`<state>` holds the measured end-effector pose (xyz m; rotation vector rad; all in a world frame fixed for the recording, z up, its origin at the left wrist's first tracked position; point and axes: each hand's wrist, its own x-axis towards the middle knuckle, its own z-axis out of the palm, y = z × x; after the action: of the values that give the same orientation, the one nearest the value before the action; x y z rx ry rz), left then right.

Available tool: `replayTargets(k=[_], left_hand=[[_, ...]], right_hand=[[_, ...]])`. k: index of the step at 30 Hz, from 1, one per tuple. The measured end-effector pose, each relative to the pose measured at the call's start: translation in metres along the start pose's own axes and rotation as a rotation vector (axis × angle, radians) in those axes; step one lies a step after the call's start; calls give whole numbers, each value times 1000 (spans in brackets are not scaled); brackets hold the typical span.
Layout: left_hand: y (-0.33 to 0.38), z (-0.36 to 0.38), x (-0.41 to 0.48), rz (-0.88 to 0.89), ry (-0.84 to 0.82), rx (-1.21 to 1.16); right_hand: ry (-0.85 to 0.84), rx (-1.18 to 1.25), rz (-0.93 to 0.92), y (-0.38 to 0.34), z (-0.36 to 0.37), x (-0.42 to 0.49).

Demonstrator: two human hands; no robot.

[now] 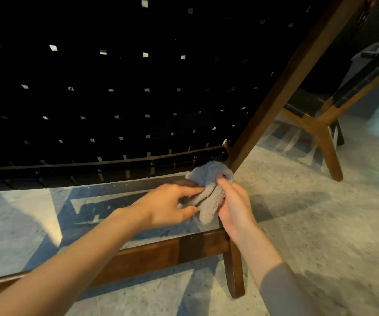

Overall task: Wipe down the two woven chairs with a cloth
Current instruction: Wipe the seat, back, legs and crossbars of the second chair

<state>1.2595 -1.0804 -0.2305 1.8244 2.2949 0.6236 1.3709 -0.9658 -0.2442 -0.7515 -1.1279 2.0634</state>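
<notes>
I'm at the back of the near black-woven, brown-framed wooden chair (pixel 275 94); my left hand (pixel 165 206) pinches, and my right hand (pixel 234 208) curls round, the fluffy grey cloth (pixel 209 190), bunched against the lower right corner; next, I judge, a firm rub along that rail.

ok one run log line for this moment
left hand: pinches cloth | right hand: grips cloth | cloth: bunched at lower frame corner of near chair | second chair: beyond, no hand on it
</notes>
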Motion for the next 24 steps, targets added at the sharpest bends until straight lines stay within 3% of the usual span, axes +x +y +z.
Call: replayTargets(k=[2, 4, 9, 12, 14, 20, 24], left_hand=[[-4, -6, -3, 1, 20, 89], [-11, -18, -9, 27, 182, 256], [-22, -41, -20, 52, 482, 461], [-24, -43, -20, 67, 513, 475], [-25, -43, -21, 76, 509, 483], [-33, -37, -32, 76, 384, 561], [-45, -41, -48, 69, 397, 630]], right_hand=[[137, -36, -22, 5, 2, 6], [215, 39, 30, 9, 5, 13], [236, 208, 121, 11, 18, 31], [92, 445, 115, -1, 29, 39], [111, 474, 90, -7, 38, 45], [260, 267, 99, -3, 54, 49], [310, 69, 38, 17, 63, 42]])
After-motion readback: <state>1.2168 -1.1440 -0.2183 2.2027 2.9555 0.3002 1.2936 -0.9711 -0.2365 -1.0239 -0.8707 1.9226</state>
